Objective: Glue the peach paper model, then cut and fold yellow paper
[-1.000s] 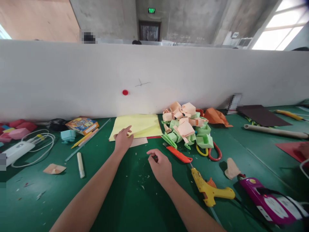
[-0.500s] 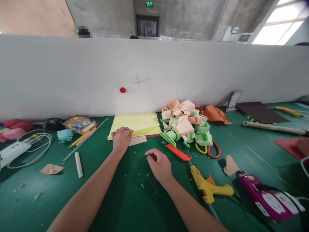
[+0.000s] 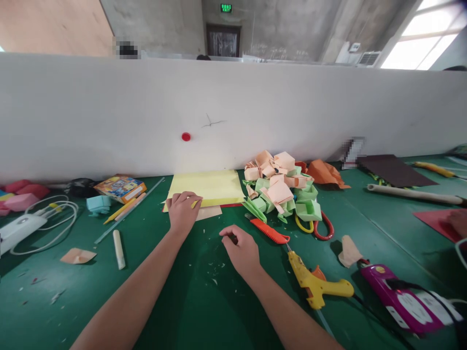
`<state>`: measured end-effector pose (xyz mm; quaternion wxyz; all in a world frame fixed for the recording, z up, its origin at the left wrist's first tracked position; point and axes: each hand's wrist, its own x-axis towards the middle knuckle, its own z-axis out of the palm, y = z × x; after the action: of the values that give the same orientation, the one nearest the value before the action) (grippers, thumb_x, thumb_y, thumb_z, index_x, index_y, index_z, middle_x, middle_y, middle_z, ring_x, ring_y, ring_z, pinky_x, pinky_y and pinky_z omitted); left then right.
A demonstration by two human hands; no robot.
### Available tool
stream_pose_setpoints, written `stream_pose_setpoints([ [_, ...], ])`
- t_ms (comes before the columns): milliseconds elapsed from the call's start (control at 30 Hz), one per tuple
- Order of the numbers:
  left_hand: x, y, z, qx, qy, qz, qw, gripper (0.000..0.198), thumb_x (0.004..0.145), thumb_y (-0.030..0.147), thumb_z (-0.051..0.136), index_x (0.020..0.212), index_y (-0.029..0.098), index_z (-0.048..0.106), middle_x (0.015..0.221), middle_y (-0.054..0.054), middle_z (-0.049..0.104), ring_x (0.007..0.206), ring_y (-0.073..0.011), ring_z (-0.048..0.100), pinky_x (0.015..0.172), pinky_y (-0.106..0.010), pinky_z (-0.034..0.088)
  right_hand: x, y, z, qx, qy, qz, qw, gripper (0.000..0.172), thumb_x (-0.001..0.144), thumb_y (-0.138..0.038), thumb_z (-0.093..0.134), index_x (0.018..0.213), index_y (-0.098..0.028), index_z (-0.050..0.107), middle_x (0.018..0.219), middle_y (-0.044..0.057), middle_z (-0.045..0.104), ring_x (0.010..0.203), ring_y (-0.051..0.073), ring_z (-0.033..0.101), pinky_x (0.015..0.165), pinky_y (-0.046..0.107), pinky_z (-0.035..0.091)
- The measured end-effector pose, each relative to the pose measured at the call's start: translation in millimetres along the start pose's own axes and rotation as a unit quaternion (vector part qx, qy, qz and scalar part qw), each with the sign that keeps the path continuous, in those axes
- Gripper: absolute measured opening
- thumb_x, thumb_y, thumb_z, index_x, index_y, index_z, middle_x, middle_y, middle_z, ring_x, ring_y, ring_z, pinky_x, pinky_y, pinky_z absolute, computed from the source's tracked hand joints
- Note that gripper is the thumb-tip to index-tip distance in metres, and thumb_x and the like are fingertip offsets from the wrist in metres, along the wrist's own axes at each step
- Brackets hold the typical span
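Note:
My left hand (image 3: 184, 211) rests at the near edge of a stack of yellow paper (image 3: 207, 183), its fingers bent and closed on the edge of the top sheet. The raised edge of that sheet runs to the right from my fingertips. Beneath the stack, a pale peach sheet (image 3: 209, 212) and a strip of red show. My right hand (image 3: 241, 250) is loosely curled above the green table, thumb and index finger apart, holding nothing visible. Just right of it lies an orange-red utility knife (image 3: 269, 230), and a yellow glue gun (image 3: 315, 282) is nearby.
Folded peach and green paper pieces (image 3: 279, 187) are heaped by the white partition (image 3: 233, 112). Red-and-yellow-handled scissors (image 3: 324, 227) lie under the heap. A purple power pack (image 3: 406, 299) with cables is at right, a white power strip (image 3: 24, 226) at left. Another person's hand (image 3: 458, 221) shows far right.
The near edge of the top yellow sheet, held up at a slant before, now sits lower and straighter. My left fingers have shifted slightly; my right hand has stayed put.

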<state>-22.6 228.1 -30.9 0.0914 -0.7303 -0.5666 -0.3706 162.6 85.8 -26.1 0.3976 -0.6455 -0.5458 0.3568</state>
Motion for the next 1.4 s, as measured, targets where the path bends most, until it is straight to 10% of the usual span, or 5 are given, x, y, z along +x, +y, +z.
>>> stream_pose_setpoints([
  [733,-17.0,17.7,-30.6,-0.041,-0.035,-0.029,0.998,0.015,0.091,0.022,0.056,0.099,0.023,0.069,0.094,-0.003,0.074,0.075,-0.0182,0.065,0.088,-0.036,0.040,-4.7,3.0,-1.5,0.029,0.001,-0.031,0.999,0.018,0.083,-0.029,0.055,0.089,-0.029,0.072,0.079,-0.004,0.070,0.067,0.018,0.061,0.064,0.030,0.044],
  [1167,-152.4,59.5,-135.5,-0.164,-0.084,0.037,0.982,0.023,0.094,0.031,0.055,0.100,0.034,0.077,0.092,-0.004,0.074,0.084,-0.0208,0.071,0.069,-0.030,0.056,-7.0,4.6,-5.1,0.167,0.125,-0.051,0.977,0.068,0.077,-0.028,0.055,0.143,-0.025,0.038,0.132,0.011,0.051,0.101,0.022,0.056,0.074,0.034,0.054],
  [1400,-190.7,78.2,-155.4,-0.212,-0.099,0.034,0.972,0.027,0.096,0.030,0.053,0.099,0.038,0.078,0.088,-0.005,0.071,0.076,-0.0204,0.071,0.058,-0.027,0.059,-38.2,-0.4,-16.6,0.190,0.056,-0.073,0.978,0.052,0.089,-0.037,0.055,0.140,-0.025,0.052,0.142,0.009,0.056,0.123,0.027,0.054,0.095,0.041,0.053],
])
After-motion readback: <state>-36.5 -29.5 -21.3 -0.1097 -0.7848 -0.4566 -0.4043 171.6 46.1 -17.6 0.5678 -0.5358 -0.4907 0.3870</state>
